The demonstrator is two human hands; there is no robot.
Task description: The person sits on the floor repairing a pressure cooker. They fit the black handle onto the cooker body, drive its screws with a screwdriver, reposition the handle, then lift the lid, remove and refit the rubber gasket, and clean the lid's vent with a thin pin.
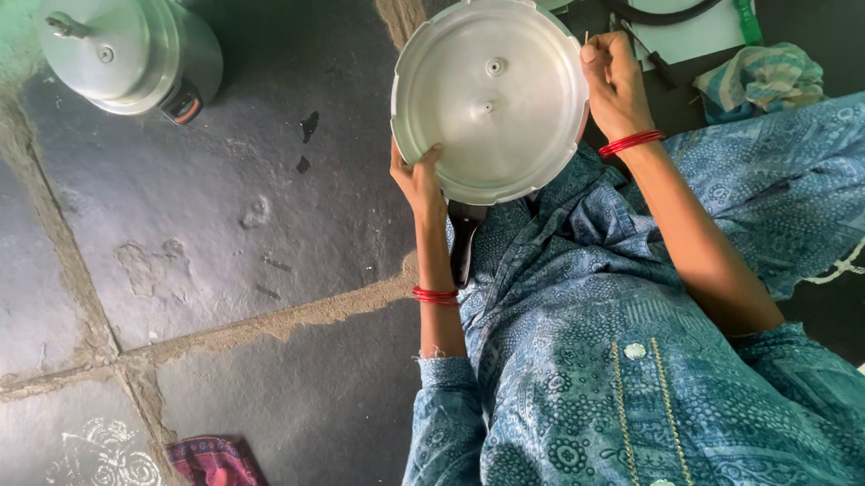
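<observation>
Matt, smooth metal lid (pixel 489 99); rough stone floor (pixel 201 217); printed cloth garment (pixel 600 363).

I wear a blue printed tunic (pixel 601 383) that fills the lower right of the frame, patterned with small pale flowers and dots. Two lines of yellow stitching and pale round buttons (pixel 636 351) run down its front. Its left sleeve (pixel 444 422) ends in a frayed hem. Red bangles (pixel 631 143) ring both wrists.

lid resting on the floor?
No. The pressure cooker lid is held up off the stone floor, the left hand and right hand gripping opposite rims.
</observation>
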